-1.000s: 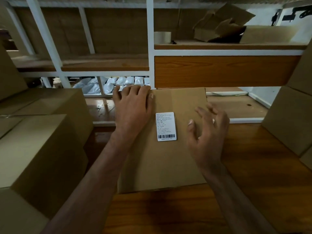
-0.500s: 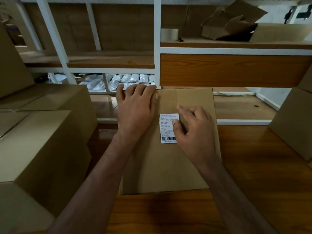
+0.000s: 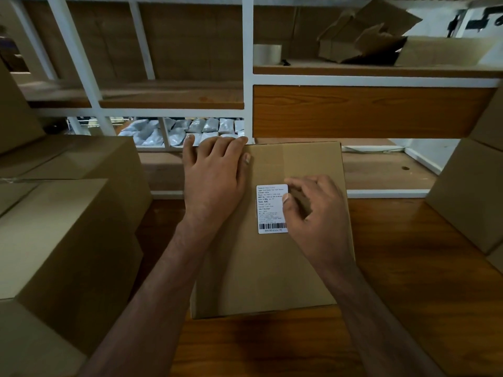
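Observation:
A closed cardboard box (image 3: pixel 272 268) lies on the wooden table in front of me. A white printed label (image 3: pixel 270 209) with a barcode is stuck on its top. My left hand (image 3: pixel 215 180) lies flat on the box's far left corner, its fingertips reaching the far edge. My right hand (image 3: pixel 315 213) rests on the box just right of the label. Its fingers are loosely bent, and the thumb tip and index fingertip press on the label's right edge.
Larger cardboard boxes (image 3: pixel 62 235) are stacked at my left, and more boxes (image 3: pixel 473 191) stand at the right. A white-framed shelf unit (image 3: pixel 247 77) rises behind, holding a roll of tape (image 3: pixel 268 54) and open cartons (image 3: pixel 364 36). White pouches (image 3: pixel 190 129) lie beyond it. Bare wooden table (image 3: pixel 408 295) shows to the right.
My right hand came down onto the label, then slid right to its right edge with the fingers more bent. My left hand stayed on the box's far left corner.

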Available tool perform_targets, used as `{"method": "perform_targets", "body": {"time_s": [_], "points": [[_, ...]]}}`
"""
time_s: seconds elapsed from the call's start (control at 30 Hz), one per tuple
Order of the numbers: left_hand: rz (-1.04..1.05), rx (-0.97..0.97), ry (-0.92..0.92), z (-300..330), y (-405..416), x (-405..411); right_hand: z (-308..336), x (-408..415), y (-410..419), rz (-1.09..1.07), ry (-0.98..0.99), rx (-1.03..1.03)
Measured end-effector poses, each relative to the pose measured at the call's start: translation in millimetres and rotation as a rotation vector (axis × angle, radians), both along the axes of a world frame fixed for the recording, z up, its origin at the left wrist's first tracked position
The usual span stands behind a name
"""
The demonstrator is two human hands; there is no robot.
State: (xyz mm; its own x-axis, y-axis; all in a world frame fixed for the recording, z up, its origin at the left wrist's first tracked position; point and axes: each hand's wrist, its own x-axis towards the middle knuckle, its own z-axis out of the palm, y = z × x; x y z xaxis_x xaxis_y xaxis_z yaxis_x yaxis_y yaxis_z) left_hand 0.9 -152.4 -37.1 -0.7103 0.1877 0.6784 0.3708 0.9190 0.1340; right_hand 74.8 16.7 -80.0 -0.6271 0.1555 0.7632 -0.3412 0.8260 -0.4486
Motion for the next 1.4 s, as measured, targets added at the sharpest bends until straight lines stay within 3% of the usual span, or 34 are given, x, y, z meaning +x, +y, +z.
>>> {"method": "perform_targets", "body": {"time_s": [0.97, 1.4], "points": [[-0.036, 0.029, 0.032, -2.7, -2.4, 6.7, 6.5, 13.3, -7.5, -0.048, -0.141, -0.007], [-0.049, 0.035, 0.056, -3.7, -3.5, 12.8, 0.2, 26.0, -16.0, -0.037, -0.034, -0.047]]}}
